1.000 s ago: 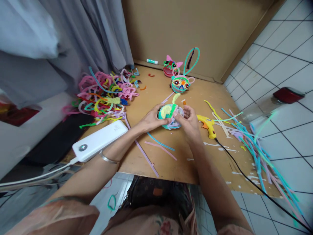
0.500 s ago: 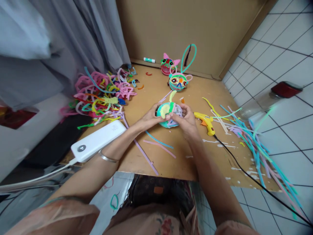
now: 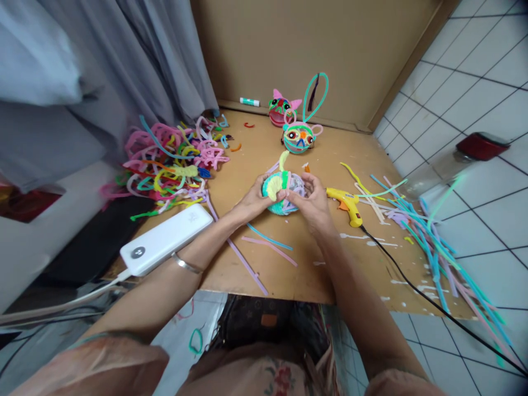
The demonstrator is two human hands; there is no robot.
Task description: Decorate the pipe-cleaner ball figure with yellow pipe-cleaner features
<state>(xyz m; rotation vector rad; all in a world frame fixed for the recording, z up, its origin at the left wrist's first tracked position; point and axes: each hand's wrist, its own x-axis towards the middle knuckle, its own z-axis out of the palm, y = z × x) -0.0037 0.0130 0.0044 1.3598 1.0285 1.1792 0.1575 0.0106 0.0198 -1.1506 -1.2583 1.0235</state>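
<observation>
A person sits at a brown cardboard tabletop (image 3: 289, 269), seen from above over both forearms. Both hands meet near the middle of the tabletop around a small round figure made of pipe cleaners (image 3: 281, 190), teal and yellow with pale purple strands. The left hand (image 3: 251, 199) cups its left side, thumb and fingers closed on it. The right hand (image 3: 314, 201) grasps its right side, fingers curled over the top. The figure sits between the two palms, low over the tabletop; whether it touches the surface cannot be told.

Just right of the right hand lies a yellow glue gun (image 3: 345, 203), its black cord (image 3: 433, 305) trailing to the near right. Further right, long blue and green pipe cleaners (image 3: 429, 242) spill off the edge onto the white tiled floor (image 3: 487, 220). At far centre stand two finished figures: one with tall teal ears (image 3: 302, 135) and, behind it, a pink-eared one (image 3: 280, 109). A tangled pile of pink and mixed-colour pipe cleaners (image 3: 173, 159) lies at far left. A white power bank (image 3: 167, 239) rests at near left beside the left forearm, which wears a silver bangle (image 3: 186, 264). Loose purple, pink and blue strands (image 3: 264, 245) lie between the arms.
</observation>
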